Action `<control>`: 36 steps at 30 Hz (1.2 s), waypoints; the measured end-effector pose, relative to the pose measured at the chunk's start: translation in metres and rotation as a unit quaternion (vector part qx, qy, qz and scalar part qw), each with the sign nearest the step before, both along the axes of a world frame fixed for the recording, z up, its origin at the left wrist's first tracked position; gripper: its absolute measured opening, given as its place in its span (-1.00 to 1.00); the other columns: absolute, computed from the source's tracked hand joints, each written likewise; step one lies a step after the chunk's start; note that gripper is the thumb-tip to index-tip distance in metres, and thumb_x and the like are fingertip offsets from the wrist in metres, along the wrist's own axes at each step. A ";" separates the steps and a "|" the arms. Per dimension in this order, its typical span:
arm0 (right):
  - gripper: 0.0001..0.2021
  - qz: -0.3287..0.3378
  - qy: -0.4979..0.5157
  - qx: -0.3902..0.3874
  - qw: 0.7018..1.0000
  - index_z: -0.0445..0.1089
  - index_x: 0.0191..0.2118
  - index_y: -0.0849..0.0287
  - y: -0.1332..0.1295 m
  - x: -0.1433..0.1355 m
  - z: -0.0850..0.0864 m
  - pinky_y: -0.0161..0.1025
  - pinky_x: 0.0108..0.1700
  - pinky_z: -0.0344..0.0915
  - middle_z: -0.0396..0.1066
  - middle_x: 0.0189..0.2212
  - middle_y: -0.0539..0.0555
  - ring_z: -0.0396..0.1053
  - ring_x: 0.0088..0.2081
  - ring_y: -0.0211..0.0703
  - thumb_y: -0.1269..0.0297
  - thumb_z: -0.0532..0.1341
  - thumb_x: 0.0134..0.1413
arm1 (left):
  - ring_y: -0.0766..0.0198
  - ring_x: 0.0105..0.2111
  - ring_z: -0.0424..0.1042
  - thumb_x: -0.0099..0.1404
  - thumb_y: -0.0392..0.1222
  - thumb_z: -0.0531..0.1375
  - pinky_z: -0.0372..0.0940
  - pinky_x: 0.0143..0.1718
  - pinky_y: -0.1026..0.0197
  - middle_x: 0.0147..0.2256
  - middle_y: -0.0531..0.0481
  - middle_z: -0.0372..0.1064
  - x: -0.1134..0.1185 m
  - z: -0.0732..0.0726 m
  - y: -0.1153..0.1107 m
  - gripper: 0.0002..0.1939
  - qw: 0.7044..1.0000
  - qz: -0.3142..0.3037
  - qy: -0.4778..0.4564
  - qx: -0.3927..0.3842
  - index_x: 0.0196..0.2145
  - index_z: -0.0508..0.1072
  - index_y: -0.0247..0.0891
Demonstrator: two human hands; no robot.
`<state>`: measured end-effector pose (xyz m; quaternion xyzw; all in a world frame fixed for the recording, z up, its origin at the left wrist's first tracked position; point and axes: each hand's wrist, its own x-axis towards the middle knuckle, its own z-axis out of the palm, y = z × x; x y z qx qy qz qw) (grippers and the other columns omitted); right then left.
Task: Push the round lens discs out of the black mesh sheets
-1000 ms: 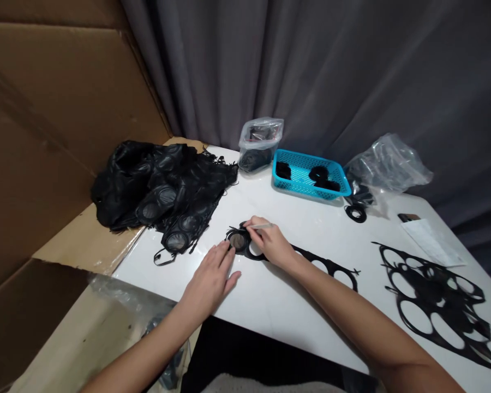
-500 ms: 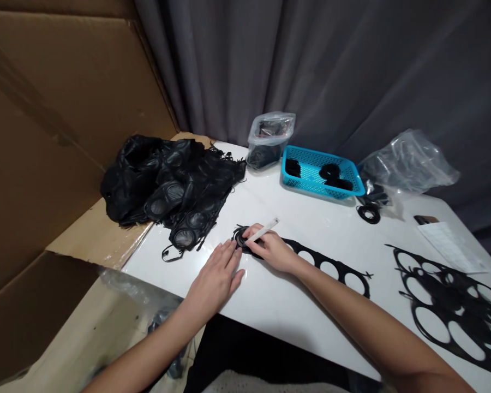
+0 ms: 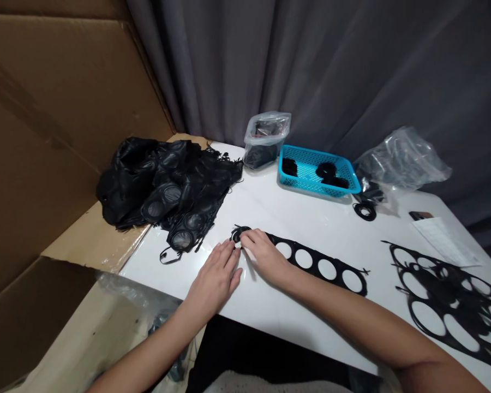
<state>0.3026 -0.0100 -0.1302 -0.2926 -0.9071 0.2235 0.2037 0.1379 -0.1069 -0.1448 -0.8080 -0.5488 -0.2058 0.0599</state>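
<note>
A black strip [image 3: 315, 261] with a row of round holes lies on the white table. My left hand [image 3: 219, 267] rests flat beside its left end, fingers stretched and the tips touching or close to a black ring [image 3: 237, 233] there. My right hand [image 3: 264, 254] is over the same end, its fingers bent and pressed together at the ring. What those fingers hold is hidden beneath the hand; the white stick-like tool seen earlier does not show. A pile of black pieces with round mesh windows [image 3: 182, 239] lies to the left.
Behind stand a clear plastic bag [image 3: 268, 131] and a blue basket [image 3: 311, 188] with black rings. More black rings [image 3: 365, 211] lie by another clear bag [image 3: 409, 158]. At right are a paper sheet [image 3: 445, 240] and holed black strips [image 3: 437, 295]. A cardboard box [image 3: 57, 109] borders the left.
My right hand has turned over, palm side down, and the white tool that stuck up from it is out of sight. My left hand has stayed nearly still.
</note>
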 end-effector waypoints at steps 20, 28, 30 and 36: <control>-0.68 -0.282 0.406 -0.265 0.828 0.27 -0.41 0.23 0.052 0.055 0.045 -0.25 -0.12 0.32 0.42 -0.29 0.09 0.36 -0.24 -0.23 0.06 0.27 0.09 | 0.02 0.14 0.24 0.42 -0.25 0.08 0.16 0.19 -0.08 0.05 -0.17 0.30 -0.007 0.012 0.010 -0.74 0.996 -0.014 -0.083 -0.030 0.03 0.39 -0.33; -0.69 -0.222 0.301 -0.245 0.895 0.44 -0.21 0.21 -0.022 0.071 0.072 -0.26 -0.21 0.25 0.36 -0.31 0.08 0.31 -0.27 -0.19 0.04 0.16 0.27 | 0.28 -0.19 0.41 0.39 -0.14 0.17 0.29 -0.11 0.23 -0.21 -0.01 0.42 0.048 0.069 0.036 -0.86 0.863 -0.071 -0.453 -0.211 -0.18 0.44 -0.26; -0.71 -0.221 0.302 -0.236 0.897 0.42 -0.20 0.21 -0.029 0.076 0.072 -0.27 -0.22 0.24 0.39 -0.26 0.09 0.31 -0.27 -0.20 0.06 0.14 0.29 | 0.28 -0.19 0.43 0.38 -0.12 0.19 0.29 -0.11 0.24 -0.21 -0.01 0.44 0.061 0.074 0.043 -0.83 0.841 -0.083 -0.478 -0.239 -0.17 0.44 -0.27; -0.75 -0.250 0.300 -0.208 0.897 0.42 -0.17 0.17 -0.045 0.093 0.071 -0.28 -0.25 0.23 0.41 -0.23 0.06 0.31 -0.29 -0.23 0.11 0.11 0.33 | 0.31 -0.26 0.41 0.38 -0.10 0.18 0.28 -0.19 0.29 -0.27 0.02 0.43 0.081 0.075 0.053 -0.83 0.828 -0.108 -0.475 -0.277 -0.22 0.43 -0.28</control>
